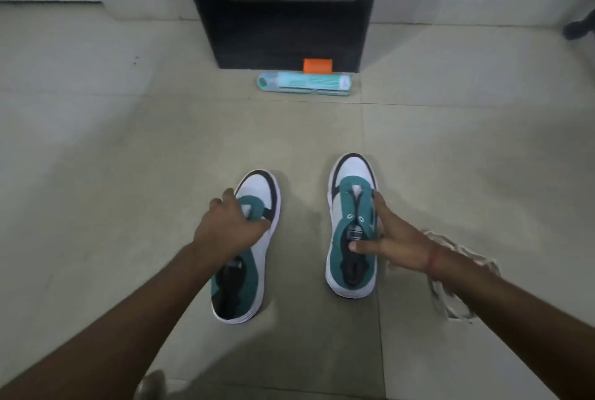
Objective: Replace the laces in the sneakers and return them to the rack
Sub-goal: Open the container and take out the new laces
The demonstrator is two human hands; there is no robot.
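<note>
**Both sneakers unlaced and in hand, short of the rack**

Two teal-and-white sneakers stand on the tiled floor (450,142), toes toward the dark rack (283,13). The left hand (230,227) clasps the left sneaker (257,193) over its tongue. The right hand (391,240) pinches the right sneaker (349,174) at its collar, thumb on the tongue label. The eyelets look empty. A pale lace heap (450,296) lies just beside the right forearm; a teal packet (304,84) lies at the rack's foot. Judgement: lacing remains undone; the next move calls for fetching a lace.
</note>
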